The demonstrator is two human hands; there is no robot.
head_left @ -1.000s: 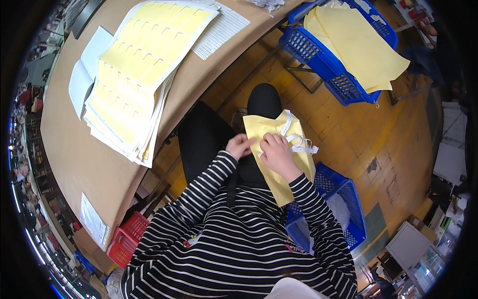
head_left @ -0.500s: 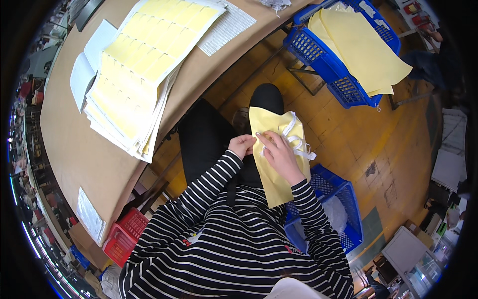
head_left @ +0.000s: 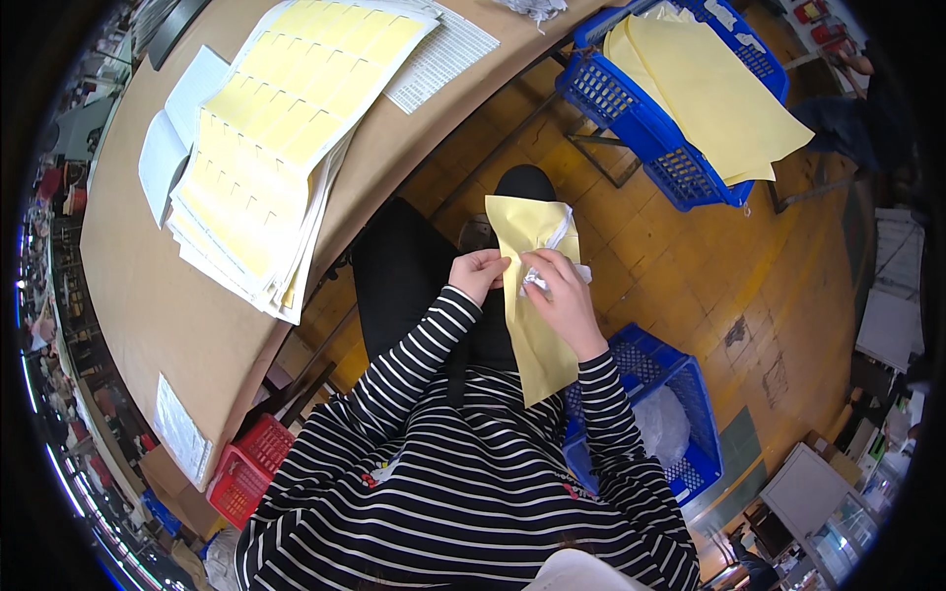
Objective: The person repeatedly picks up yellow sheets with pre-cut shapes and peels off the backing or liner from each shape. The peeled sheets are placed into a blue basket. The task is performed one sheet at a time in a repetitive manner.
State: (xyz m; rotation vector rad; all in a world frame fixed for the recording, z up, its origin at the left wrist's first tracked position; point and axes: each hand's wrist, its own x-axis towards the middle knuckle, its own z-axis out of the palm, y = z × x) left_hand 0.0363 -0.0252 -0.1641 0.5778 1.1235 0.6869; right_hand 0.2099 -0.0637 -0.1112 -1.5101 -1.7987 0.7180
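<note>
Yellow sheet (head_left: pixel 527 295) shifted lower; both hands (head_left: pixel 522 286) pinch it.

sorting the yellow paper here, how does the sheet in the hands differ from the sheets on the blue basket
The held sheet is bent lengthwise over the lap, pinched by the left hand and right hand; the basket sheets lie flat, untouched, draped past the blue basket rim. Held sheet looks narrower. Both are pale yellow.

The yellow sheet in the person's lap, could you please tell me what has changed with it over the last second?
The yellow sheet now looks narrower, folded lengthwise. The right hand has slid lower, keeping its grip on the white paper; the left hand still pinches the sheet's left edge. The stack on the table and both blue baskets stayed put.
</note>
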